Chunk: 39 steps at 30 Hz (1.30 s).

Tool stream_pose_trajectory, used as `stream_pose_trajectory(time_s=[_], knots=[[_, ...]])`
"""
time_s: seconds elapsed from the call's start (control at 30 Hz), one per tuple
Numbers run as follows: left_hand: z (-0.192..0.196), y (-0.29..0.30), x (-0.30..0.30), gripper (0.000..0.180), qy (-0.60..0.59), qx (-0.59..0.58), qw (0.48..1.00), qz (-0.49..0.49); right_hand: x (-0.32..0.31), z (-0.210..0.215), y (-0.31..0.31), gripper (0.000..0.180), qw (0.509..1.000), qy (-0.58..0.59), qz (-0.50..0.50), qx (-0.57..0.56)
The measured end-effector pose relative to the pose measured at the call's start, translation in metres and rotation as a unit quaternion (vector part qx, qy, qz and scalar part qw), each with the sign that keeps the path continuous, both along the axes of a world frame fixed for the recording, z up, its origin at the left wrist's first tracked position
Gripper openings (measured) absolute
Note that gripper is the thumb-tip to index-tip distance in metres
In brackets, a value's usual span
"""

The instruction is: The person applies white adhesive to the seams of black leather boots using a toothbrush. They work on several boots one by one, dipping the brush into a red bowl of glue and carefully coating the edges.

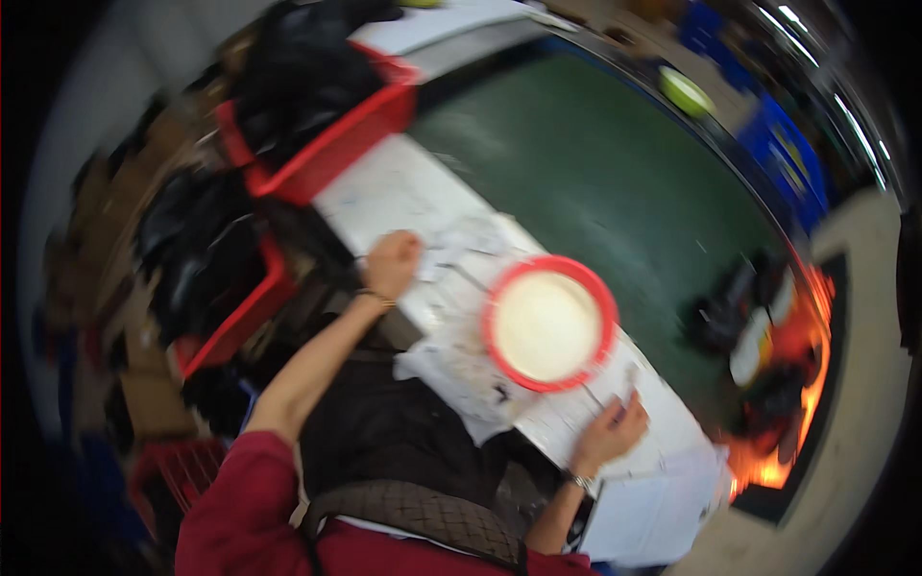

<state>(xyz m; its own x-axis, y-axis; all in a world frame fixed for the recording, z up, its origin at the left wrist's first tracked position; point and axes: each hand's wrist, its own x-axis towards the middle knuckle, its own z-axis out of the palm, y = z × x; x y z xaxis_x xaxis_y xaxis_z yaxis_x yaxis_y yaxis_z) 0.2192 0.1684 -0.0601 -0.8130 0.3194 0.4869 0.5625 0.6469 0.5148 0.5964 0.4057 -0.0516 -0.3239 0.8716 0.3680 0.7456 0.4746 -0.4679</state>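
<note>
A red-rimmed round basin [603, 341] with a smooth cream-coloured filling sits on the narrow white tabletop [370, 192], between my two hands. My left hand [392, 264] is curled closed over the table's near edge, left of the basin, beside a crumpled whitish sheet [466, 370]; whatever may be inside its fingers is hidden. Right of the basin, my right hand [612, 434] is closed low over the table. A small dark bit and a thin pale shape show at its fingertips, too blurred to name. Neither hand touches the basin.
Red crates [331, 154] with black items stand at the left. A dark green surface [615, 182] runs along the table's far side, with a heap of dark items [740, 307] at its right end. White papers [648, 518] lie near my right wrist. Blue crates [786, 158] stand farther off.
</note>
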Motion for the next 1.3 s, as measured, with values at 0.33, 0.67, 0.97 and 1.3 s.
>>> stream_pose_trajectory(time_s=[0.33, 0.67, 0.97, 1.3], knots=[[-0.007, -0.001, 0.005, 0.008, -0.001, 0.105, 0.991, -0.083, -0.039, 0.143, -0.071, 0.029, 0.954, 0.108, 0.036, 0.277], [0.007, -0.026, 0.042, 0.021, -0.203, 0.246, 0.943, -0.094, -0.343, 0.314, -0.278, 0.037, 0.841, 0.073, 0.525, 0.108], [0.003, -0.428, 0.168, 0.031, -0.506, 0.147, 0.840, 0.125, -0.591, 0.427, -0.342, 0.062, 0.721, 0.275, 0.630, -0.082], [-0.156, -0.607, 0.515, 0.029, -0.593, 0.503, 0.334, 0.533, -0.678, 0.393, -0.413, 0.021, 0.703, 0.445, 0.527, -0.175]])
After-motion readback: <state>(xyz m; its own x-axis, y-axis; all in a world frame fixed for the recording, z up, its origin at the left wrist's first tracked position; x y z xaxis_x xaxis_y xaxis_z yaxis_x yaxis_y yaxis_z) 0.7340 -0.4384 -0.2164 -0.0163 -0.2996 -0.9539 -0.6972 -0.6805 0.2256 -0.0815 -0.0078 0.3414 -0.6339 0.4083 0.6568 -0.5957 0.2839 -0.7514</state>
